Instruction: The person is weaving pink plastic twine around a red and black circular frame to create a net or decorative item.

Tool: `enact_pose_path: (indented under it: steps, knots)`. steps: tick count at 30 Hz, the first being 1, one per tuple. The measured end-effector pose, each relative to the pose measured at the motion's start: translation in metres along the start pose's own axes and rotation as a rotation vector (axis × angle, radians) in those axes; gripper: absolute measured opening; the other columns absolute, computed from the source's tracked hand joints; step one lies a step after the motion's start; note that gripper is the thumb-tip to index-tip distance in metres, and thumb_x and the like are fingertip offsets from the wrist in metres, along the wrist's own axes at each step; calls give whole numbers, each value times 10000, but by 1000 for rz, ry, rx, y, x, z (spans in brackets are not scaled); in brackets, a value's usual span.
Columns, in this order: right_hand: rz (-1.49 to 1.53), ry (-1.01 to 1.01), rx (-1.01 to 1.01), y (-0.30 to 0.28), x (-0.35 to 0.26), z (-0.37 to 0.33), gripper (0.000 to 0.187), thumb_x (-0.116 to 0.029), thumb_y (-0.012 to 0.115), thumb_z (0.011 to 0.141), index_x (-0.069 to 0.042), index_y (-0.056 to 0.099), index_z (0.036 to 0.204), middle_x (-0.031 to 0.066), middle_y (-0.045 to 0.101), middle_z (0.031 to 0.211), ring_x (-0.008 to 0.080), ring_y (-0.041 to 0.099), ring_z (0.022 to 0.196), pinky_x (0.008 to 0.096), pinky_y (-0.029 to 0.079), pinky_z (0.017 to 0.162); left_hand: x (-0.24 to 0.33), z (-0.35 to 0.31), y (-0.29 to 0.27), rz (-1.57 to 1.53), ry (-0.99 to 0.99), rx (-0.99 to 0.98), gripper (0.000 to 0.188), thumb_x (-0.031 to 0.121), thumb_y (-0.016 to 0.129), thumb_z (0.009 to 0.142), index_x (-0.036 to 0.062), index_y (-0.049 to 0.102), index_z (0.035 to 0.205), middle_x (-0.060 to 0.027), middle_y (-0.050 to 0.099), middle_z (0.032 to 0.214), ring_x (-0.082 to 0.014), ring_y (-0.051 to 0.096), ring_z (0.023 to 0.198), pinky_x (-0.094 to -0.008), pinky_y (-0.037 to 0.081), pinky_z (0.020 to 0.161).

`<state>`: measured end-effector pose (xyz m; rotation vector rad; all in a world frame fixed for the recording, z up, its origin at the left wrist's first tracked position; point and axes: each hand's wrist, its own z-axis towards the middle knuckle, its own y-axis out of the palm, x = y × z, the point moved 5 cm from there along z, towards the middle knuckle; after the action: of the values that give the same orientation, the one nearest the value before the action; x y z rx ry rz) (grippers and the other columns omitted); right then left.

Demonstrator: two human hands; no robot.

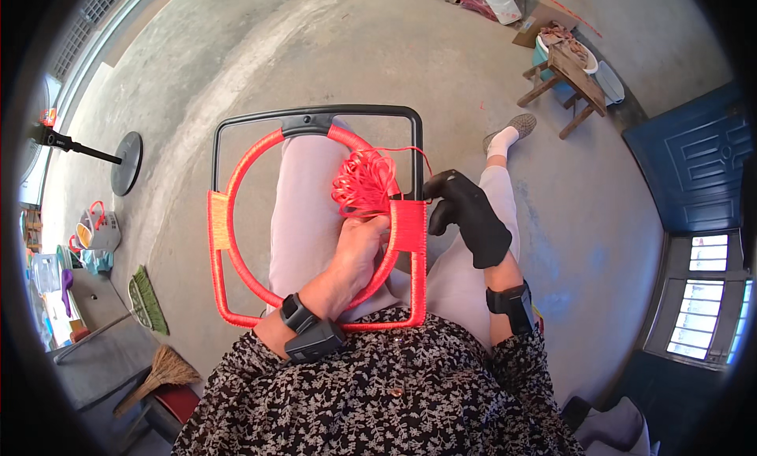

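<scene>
On my lap rests a rectangular frame (419,148) with a round ring inside it. Black shows at its top; red cord is wound tightly over the ring, the lower edge and wide bands at both sides. My bare left hand (359,247) is closed inside the ring by the right-hand band, gripping the base of a looped bundle of red cord (364,180); its fingertips are partly hidden. A loose strand arcs from the bundle over the frame's right bar to my right hand (471,219). That hand wears a black glove, its fingers bent around the strand beside the bar.
A round-based black stand (128,164) is at the left, above a green broom (148,300) and a straw whisk (164,375). At the far right, a wooden stool (574,81) stands before a basin. A blue door (694,160) lines the right side.
</scene>
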<state>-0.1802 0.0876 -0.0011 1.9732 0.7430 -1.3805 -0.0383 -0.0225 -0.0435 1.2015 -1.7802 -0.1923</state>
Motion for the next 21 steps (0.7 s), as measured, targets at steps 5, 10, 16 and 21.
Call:
enact_pose_path:
  steps: [5, 10, 16, 21]
  knots:
    - [-1093, 164, -59, -4, 18, 15, 322, -326, 569, 888, -91, 595, 1107, 74, 660, 856, 166, 646, 645, 291, 505, 569, -1, 2, -6, 161, 98, 45, 177, 11, 510, 880, -8, 612, 1023, -100, 678, 898, -190, 662, 763, -328, 549, 733]
    - [-311, 237, -142, 17, 31, 7, 321, -178, 657, 824, -102, 621, 1134, 53, 649, 856, 101, 600, 632, 248, 490, 567, 1, 1, 5, 5, 2, -6, 182, 59, 507, 902, -15, 606, 1036, -101, 672, 943, -179, 656, 786, -317, 546, 720]
    - [202, -199, 87, -30, 21, -3, 298, -139, 547, 869, 32, 582, 1110, 107, 615, 1091, 168, 566, 1041, 302, 432, 923, 0, 5, -3, -129, -12, -91, 266, 104, 471, 938, -21, 531, 1165, -114, 653, 997, -160, 644, 871, -311, 538, 769]
    - [675, -377, 329, -59, 3, -18, 215, -223, 485, 928, -20, 544, 966, 81, 588, 907, 201, 577, 854, 336, 468, 816, 18, -3, 15, -55, 272, -84, 250, 137, 524, 949, 1, 519, 1159, -80, 654, 1000, -117, 634, 879, -276, 533, 768]
